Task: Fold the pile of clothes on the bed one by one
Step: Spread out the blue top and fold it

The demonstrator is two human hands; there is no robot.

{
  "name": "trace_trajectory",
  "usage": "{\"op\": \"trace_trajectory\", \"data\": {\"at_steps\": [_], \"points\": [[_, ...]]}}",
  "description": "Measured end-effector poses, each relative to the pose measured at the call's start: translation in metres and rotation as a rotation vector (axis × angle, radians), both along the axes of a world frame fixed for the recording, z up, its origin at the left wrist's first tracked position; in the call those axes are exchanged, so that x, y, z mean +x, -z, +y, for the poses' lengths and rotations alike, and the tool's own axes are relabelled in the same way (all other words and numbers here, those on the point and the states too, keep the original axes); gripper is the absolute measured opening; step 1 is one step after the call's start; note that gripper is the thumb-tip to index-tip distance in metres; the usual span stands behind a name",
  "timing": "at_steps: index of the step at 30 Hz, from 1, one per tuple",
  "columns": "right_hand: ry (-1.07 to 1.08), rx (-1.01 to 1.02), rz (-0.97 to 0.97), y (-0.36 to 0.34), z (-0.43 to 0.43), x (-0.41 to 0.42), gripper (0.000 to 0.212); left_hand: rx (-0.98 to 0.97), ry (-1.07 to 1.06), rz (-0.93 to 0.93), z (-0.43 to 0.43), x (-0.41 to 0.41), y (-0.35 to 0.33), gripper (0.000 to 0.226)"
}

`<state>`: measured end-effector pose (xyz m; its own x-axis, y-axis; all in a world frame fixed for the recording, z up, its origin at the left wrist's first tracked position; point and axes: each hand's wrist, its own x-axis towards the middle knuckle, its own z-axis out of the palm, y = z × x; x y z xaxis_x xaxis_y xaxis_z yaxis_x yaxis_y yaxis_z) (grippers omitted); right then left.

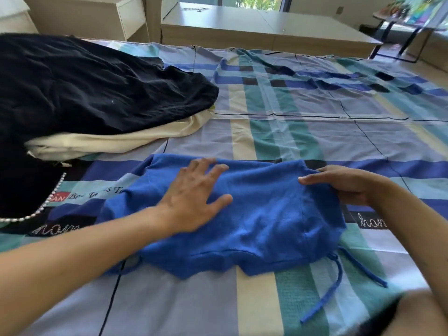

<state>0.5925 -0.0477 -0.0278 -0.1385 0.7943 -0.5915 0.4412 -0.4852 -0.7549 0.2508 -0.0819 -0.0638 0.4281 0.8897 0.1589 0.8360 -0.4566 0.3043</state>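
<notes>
left hand (194, 197) flat, fingers spread, on blue garment (261, 219); right hand (344, 183) pinching its right edge; open bed (339, 122) upper right.

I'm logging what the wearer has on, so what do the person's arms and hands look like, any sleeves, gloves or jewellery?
The left hand and right hand are ungloved. Both forearms are uncovered to the frame edge, so no sleeves show. No watch or bracelet at either wrist, and no rings that I can make out.
</notes>
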Motion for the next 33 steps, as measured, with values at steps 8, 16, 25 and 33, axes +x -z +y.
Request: {"op": "trace_trajectory", "data": {"at_steps": [8,16,25,33], "points": [[0.009,-0.003,0.183,-0.006,-0.026,-0.008,0.042,-0.298,0.139,0.376,-0.044,0.041,0.022,0.11],[0.019,0.304,0.313,-0.051,-0.034,-0.082,0.053,-0.88,-0.156,-0.876,-0.024,0.03,-0.079,0.035],[-0.292,0.192,0.617,-0.052,-0.04,-0.132,0.061,-0.889,-0.473,-0.928,0.012,-0.018,-0.062,0.067],[-0.167,0.333,0.079,-0.005,-0.028,-0.127,0.011,-0.748,-0.582,-0.825,0.023,-0.058,-0.069,0.022]]}}
